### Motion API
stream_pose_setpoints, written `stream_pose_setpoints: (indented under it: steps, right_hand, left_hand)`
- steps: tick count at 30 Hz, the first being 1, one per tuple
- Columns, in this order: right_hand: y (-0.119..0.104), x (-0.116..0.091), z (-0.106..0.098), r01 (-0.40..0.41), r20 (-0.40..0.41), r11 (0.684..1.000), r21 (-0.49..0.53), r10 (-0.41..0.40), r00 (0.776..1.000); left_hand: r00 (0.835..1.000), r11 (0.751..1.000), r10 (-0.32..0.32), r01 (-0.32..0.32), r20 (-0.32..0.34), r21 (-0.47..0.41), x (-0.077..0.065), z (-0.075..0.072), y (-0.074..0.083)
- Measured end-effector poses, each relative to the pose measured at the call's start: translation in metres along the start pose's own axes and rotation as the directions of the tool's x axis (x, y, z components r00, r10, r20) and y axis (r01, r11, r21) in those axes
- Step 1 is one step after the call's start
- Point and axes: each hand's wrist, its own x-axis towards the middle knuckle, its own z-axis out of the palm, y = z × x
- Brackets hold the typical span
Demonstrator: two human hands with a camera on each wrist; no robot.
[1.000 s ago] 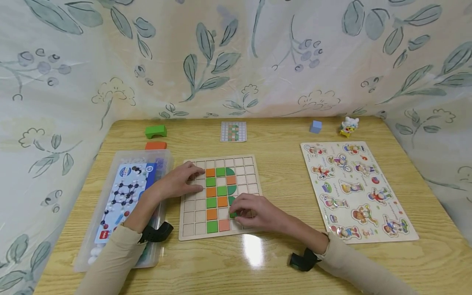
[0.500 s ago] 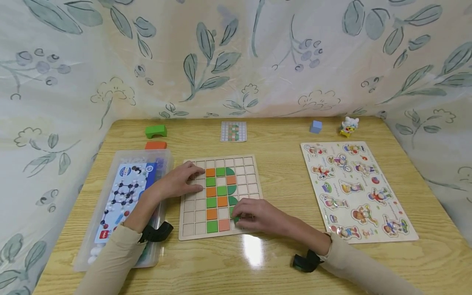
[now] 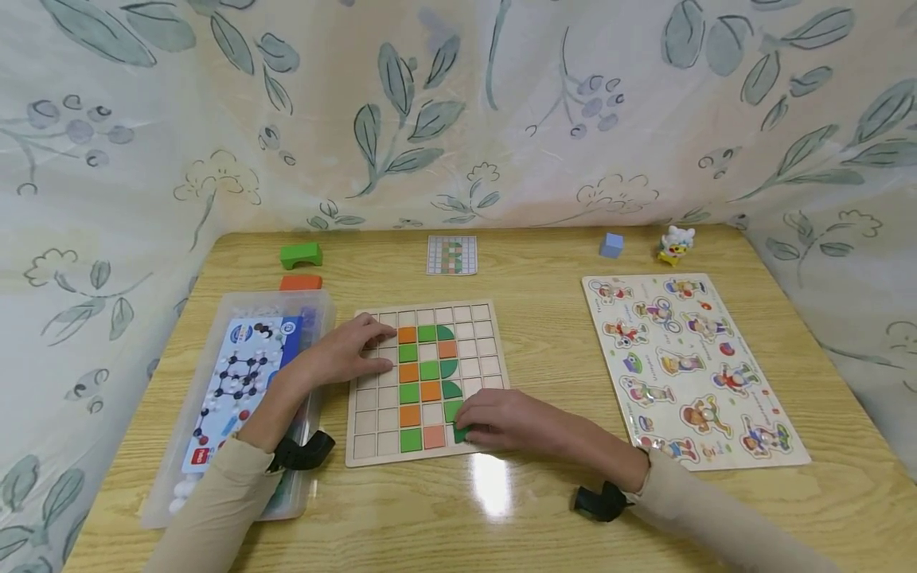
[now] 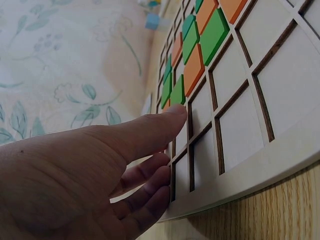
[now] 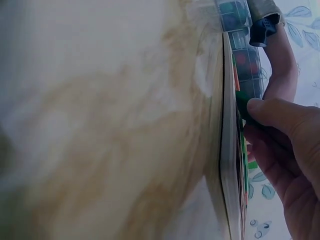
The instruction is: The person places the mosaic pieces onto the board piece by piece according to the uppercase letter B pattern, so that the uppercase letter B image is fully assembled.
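Note:
A wooden grid board (image 3: 367,446) lies on the table with orange, salmon, green and dark green tiles in its cells. My right hand (image 3: 505,418) is at the lower right of the pattern, pinching a dark green tile (image 3: 459,434) with thumb and fingers; in the right wrist view the thumb meets this dark green tile (image 5: 243,104). Just above it sits a bright green square tile (image 3: 452,411), partly covered by the fingers. On the board's left side rests my left hand (image 3: 347,350), fingers loosely bent, its thumb (image 4: 172,111) touching the grid near a tile.
Left of the board stands a clear plastic case (image 3: 154,493) with a molecule-model label, partly under the left forearm. A pattern card (image 3: 452,255) lies behind the board. Farther out are a green arch block (image 3: 301,255), red block (image 3: 301,282), blue cube (image 3: 612,245), figurine (image 3: 675,245) and picture puzzle (image 3: 688,382).
My right hand has shifted slightly right and down, uncovering the bright green square and more of the dark green tile below it. The left hand stays in place.

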Motion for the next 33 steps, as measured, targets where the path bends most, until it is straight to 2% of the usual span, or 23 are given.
stream_pose_setpoints:
  steps: [3, 8, 13, 18, 24, 26, 29, 31, 33]
  right_hand:
    - [0.0, 0.003, 0.003, 0.081, -0.018, 0.994, -0.068, -0.082, 0.996]
    - [-0.001, 0.009, 0.005, 0.143, -0.024, 0.977, -0.159, -0.148, 0.989]
    - [0.0, 0.012, 0.004, 0.179, -0.015, 0.961, -0.211, -0.187, 0.982]
    - [-0.001, 0.013, 0.004, 0.168, 0.018, 0.949, -0.267, -0.169, 0.985]
    - [-0.001, 0.011, -0.003, 0.097, 0.033, 0.964, -0.246, -0.092, 0.995]
    - [0.002, 0.013, -0.013, 0.04, -0.005, 0.971, -0.237, -0.043, 0.999]
    - [0.014, 0.019, -0.035, -0.102, -0.082, 0.961, -0.258, 0.083, 0.993]
    - [0.025, 0.022, -0.052, -0.202, -0.107, 0.942, -0.268, 0.179, 0.978]
    - [0.036, 0.024, -0.064, -0.274, -0.083, 0.918, -0.287, 0.261, 0.962]
  left_hand:
    - [1.0, 1.0, 0.001, -0.001, 0.002, -0.005, -0.001, 0.0, 0.0]
    - [1.0, 1.0, 0.006, -0.006, -0.004, 0.005, -0.002, 0.001, -0.001]
    - [1.0, 1.0, 0.01, -0.01, -0.015, 0.01, -0.001, 0.0, -0.001]
    - [0.999, 1.0, 0.026, -0.026, -0.023, 0.005, 0.001, 0.003, -0.001]
    - [0.999, 0.999, 0.019, -0.018, -0.051, 0.035, 0.0, 0.005, 0.003]
    - [0.997, 0.998, 0.009, -0.004, -0.081, 0.065, -0.004, 0.004, 0.011]
    - [0.994, 0.99, 0.041, -0.027, -0.1, 0.142, -0.01, 0.002, 0.025]
    - [0.993, 0.968, 0.1, -0.08, -0.07, 0.238, -0.014, 0.001, 0.034]
    - [0.987, 0.932, 0.158, -0.143, -0.019, 0.332, -0.019, 0.002, 0.039]
